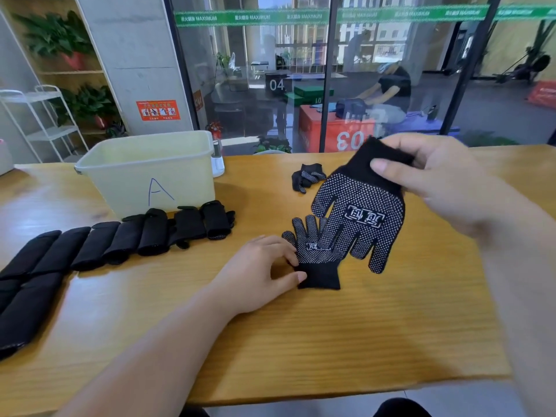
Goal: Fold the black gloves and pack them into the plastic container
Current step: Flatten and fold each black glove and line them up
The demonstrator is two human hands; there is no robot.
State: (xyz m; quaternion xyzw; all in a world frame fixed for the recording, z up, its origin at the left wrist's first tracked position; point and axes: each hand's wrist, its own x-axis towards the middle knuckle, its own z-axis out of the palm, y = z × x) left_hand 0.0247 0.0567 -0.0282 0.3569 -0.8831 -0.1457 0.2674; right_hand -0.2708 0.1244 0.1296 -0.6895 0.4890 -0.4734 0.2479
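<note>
Head view: the right hand (433, 173) pinches the cuff of a black dotted knit glove (361, 212), dangling it fingers-down above the wooden table (331, 341), while the left hand's (258, 272) fingers clamp a second flat glove's (316, 254) cuff near the pale plastic container (150, 173).
</note>
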